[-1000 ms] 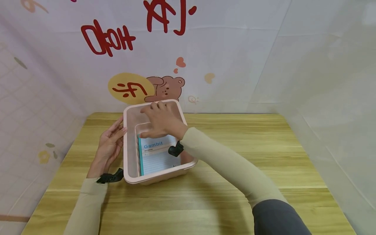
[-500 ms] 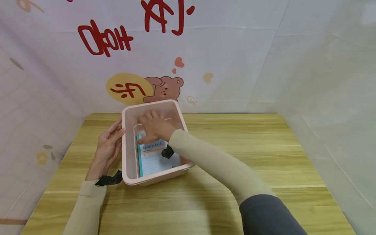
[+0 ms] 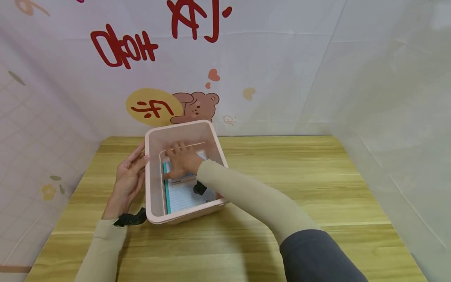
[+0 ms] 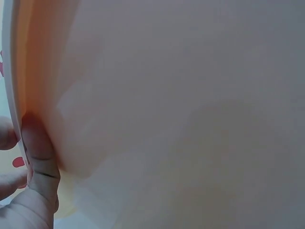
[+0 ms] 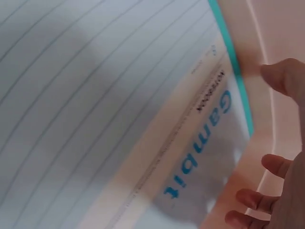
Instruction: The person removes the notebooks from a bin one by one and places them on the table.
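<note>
A pale pink plastic storage bin is tipped so that its inside faces me. My left hand holds it by its left side, thumb at the rim; in the left wrist view the thumb lies under the lip against the outer wall. Inside lies a notebook marked "Gambit", with ruled lines and a teal spine. My right hand reaches into the bin, fingers spread, over the notebook's top end. In the right wrist view its fingertips are beside the notebook, near the bin's inner wall.
The bin is over the left half of a wood-grain table. A white printed backdrop with red lettering and a cartoon bear rises behind it, and pale curtains hang at both sides.
My right hand has come down deeper into the bin, from above the notebook to close over its top end, fingers still spread. My left hand keeps its hold on the side.
</note>
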### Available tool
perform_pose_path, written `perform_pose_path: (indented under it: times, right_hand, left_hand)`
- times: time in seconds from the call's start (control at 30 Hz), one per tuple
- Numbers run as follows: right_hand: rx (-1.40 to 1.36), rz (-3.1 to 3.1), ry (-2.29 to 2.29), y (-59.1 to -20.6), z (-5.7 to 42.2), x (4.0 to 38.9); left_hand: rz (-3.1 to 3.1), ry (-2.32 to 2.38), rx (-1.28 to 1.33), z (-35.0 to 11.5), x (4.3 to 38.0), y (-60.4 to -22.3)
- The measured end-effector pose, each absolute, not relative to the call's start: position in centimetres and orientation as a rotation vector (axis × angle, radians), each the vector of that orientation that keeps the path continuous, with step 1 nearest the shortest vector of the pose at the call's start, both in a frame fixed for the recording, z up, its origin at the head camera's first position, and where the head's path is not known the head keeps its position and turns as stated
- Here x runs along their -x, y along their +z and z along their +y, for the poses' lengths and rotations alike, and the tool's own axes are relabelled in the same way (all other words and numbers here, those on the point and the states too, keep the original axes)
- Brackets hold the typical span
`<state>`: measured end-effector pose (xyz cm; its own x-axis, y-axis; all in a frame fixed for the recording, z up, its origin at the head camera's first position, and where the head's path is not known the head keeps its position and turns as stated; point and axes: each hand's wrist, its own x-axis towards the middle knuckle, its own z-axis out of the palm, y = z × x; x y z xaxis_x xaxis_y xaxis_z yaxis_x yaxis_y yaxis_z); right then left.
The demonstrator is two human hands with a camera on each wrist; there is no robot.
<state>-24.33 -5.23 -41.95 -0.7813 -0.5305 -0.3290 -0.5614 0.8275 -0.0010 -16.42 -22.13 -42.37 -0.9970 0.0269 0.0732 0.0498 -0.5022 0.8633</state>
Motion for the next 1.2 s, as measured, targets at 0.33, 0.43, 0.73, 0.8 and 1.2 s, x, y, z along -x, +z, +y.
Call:
perform_pose_path:
  times: [0.33, 0.43, 0.73, 0.8, 1.2]
  right_hand:
    - [0.809, 2.629, -0.075, -42.86, -4.98, 24.21]
    - [0.836, 2.632, -0.086, -42.72, -5.05, 24.07]
    - [0.831, 2.633, -0.059, -42.16, -5.24, 23.96]
    - [0.826, 2.626, -0.061, -42.12, -5.31, 23.96]
    - [0.852, 2.619, -0.016, -42.06, -5.14, 24.03]
  left_hand:
    - [-1.539, -2.696, 0.135, -22.15, 16.70, -42.81]
    - [-1.514, -2.680, 0.123, -22.19, 16.80, -42.97]
    - [-1.504, -2.610, 0.010, -21.64, 16.86, -42.40]
    - [-1.507, -2.604, 0.010, -21.61, 16.91, -42.27]
    - [-1.472, -2.614, 0.043, -21.36, 17.10, -42.65]
